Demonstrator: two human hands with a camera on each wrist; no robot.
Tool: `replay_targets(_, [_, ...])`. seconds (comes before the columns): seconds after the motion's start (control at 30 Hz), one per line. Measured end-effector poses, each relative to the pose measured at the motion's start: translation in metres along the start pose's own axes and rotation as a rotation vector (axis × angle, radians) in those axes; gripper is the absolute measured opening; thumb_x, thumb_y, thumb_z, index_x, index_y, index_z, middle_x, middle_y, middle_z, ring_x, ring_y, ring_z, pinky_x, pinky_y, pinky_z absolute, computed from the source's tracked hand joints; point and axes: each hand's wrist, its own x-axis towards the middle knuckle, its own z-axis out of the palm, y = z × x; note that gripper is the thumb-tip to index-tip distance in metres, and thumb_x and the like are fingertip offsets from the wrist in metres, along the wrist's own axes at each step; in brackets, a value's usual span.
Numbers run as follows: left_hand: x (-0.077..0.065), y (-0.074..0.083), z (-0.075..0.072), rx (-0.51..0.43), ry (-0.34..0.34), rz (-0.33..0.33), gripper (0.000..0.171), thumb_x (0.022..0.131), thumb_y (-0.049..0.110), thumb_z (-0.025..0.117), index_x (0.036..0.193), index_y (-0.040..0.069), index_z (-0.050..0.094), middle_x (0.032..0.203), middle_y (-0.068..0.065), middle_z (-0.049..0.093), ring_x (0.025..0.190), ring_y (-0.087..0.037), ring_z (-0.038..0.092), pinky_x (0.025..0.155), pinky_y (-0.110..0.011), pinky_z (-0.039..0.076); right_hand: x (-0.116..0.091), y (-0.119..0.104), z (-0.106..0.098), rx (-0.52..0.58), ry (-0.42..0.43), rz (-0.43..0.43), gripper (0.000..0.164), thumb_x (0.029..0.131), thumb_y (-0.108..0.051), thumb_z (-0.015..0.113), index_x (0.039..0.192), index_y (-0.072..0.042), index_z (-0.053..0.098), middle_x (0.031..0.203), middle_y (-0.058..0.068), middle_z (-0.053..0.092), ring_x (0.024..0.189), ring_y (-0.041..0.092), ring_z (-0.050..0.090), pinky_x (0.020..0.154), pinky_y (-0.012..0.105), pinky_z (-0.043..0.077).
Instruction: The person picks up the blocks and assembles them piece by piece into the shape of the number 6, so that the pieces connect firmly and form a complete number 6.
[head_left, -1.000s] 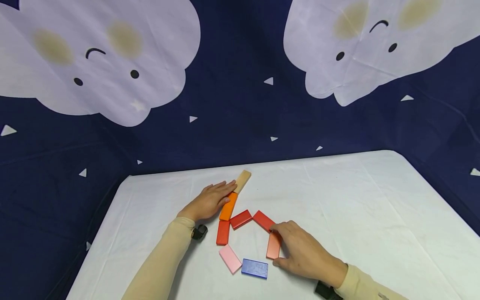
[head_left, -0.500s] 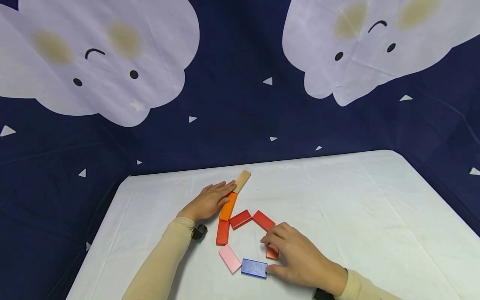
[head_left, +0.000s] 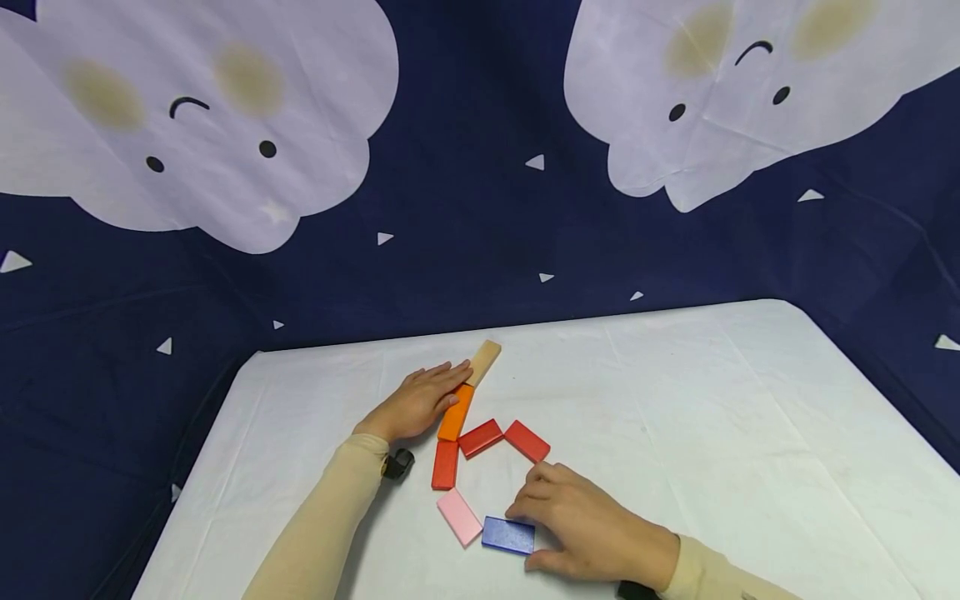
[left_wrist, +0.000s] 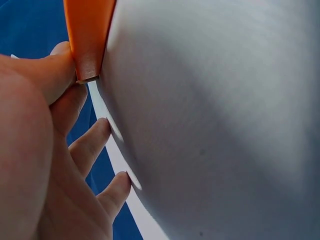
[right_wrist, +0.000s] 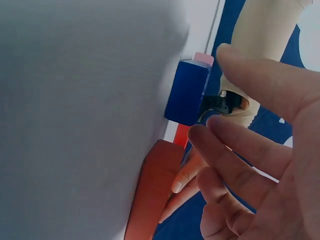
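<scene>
My left hand (head_left: 418, 404) lies with straight fingers along the orange block (head_left: 456, 417), its fingertips reaching the natural-wood block (head_left: 486, 362) beyond. In the left wrist view, thumb and fingers are by the end of the orange block. My right hand (head_left: 588, 529) is over the right end of the blue block (head_left: 508, 535), thumb and fingers parted around it. The right wrist view shows a gap between those fingers and the blue block. A salmon block (right_wrist: 154, 192) shows there too; in the head view the right hand hides it.
A pink block (head_left: 459, 517) sits left of the blue one. Three red blocks, on the left (head_left: 445, 465), upper middle (head_left: 481, 438) and upper right (head_left: 527, 441), continue the ring. All lie on a white-covered table (head_left: 712, 417) before a dark blue cloud-print cloth (head_left: 480, 167).
My right hand has moved from the salmon block down and left to the blue block, covering the salmon one in the head view. The left hand has stayed in place.
</scene>
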Motion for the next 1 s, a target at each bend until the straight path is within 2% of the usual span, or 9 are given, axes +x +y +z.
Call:
replay_targets(0.27, [0.001, -0.001, -0.001, 0.003, -0.001, 0.011, 0.054, 0.108, 0.030, 0.046, 0.159, 0.018, 0.033, 0.163, 0.001, 0.031, 0.150, -0.028, 0.028, 0.120, -0.057, 0.018, 0.003, 0.004, 0.001, -0.025, -0.018, -0.035, 0.028, 0.081, -0.032, 0.083, 0.105, -0.019, 0.074, 0.096, -0.018, 0.067, 0.099, 0.006, 0.050, 0.087, 0.025, 0.045])
replay_targets(0.6, [0.000, 0.000, -0.001, 0.000, 0.001, 0.012, 0.054, 0.108, 0.030, 0.046, 0.159, 0.018, 0.033, 0.163, 0.000, 0.031, 0.150, -0.029, 0.028, 0.120, -0.058, 0.018, 0.006, 0.008, -0.004, 0.040, -0.085, -0.003, 0.027, 0.084, -0.028, 0.082, 0.109, -0.021, 0.075, 0.101, -0.020, 0.068, 0.099, 0.004, 0.052, 0.090, 0.026, 0.047])
replay_targets(1.0, [0.000, -0.001, 0.000, -0.001, 0.008, 0.023, 0.053, 0.108, 0.030, 0.045, 0.158, 0.017, 0.034, 0.163, 0.000, 0.031, 0.150, -0.029, 0.029, 0.120, -0.058, 0.019, 0.007, 0.013, -0.004, 0.102, -0.084, 0.028, 0.026, 0.084, -0.017, 0.080, 0.109, -0.021, 0.074, 0.101, -0.020, 0.067, 0.097, 0.002, 0.051, 0.087, 0.024, 0.049])
